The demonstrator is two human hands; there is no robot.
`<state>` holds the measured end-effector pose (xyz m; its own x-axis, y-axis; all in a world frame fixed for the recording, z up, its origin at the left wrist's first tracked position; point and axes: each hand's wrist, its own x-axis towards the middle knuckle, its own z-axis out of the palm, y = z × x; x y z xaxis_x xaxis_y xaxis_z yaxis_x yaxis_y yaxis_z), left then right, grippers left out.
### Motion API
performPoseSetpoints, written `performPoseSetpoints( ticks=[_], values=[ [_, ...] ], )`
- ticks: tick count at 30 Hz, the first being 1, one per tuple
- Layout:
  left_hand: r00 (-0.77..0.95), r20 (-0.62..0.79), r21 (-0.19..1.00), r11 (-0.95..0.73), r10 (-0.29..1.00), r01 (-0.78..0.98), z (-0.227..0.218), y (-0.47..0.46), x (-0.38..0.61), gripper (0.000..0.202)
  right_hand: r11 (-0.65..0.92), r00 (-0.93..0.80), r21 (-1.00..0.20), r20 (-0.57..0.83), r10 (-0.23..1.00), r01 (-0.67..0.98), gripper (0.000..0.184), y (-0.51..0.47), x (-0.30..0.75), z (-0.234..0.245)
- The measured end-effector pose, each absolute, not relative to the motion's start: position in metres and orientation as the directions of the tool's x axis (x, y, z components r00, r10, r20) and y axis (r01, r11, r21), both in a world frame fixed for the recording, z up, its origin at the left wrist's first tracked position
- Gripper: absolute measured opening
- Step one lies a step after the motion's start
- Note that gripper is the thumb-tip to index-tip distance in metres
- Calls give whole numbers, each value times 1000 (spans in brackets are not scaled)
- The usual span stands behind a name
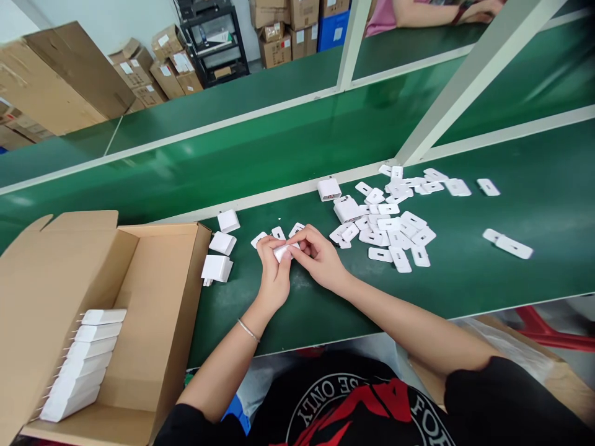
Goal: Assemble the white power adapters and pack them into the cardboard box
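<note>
A small white charger (pixel 281 251) is held between both hands above the green bench, and my fingers cover much of it. My left hand (pixel 273 275) is closed around its left side. From the right, my right hand (pixel 320 260) pinches at its edge. Just behind the hands lie a few flat white cover plates (pixel 259 239). To the right is a loose pile of similar slotted plates (pixel 388 226), with white charger housings (pixel 329 189) at its left edge. Left of my hands stand three white chargers (pixel 217 268), the nearest showing prongs.
An open cardboard box (pixel 183 347) at the left holds a row of white chargers (pixel 81 365), prongs facing left. A pale rail and post (pixel 434 111) border the bench's back. Beyond it are a large carton (pixel 60 80) and a person's arm (pixel 427 13).
</note>
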<state>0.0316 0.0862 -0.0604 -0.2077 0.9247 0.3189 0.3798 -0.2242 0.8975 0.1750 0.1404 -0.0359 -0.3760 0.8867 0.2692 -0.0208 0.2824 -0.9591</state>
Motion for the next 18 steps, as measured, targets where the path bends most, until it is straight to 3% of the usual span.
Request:
performPoseSetpoints(
  ticks=[5,9,18],
  values=[
    [-211,336,906,-254,918,337,-59,85,30,33,146,-411,-987,160,897,-66,35,139,171,-45],
    [-208,335,911,-260,919,320,-57,84,25,36,22,-521,-1000,15,853,7,42,141,172,-48],
    [-109,243,910,-187,964,370,-53,87,19,57,50,-467,-998,60,882,-34,40,147,175,-45]
  ],
)
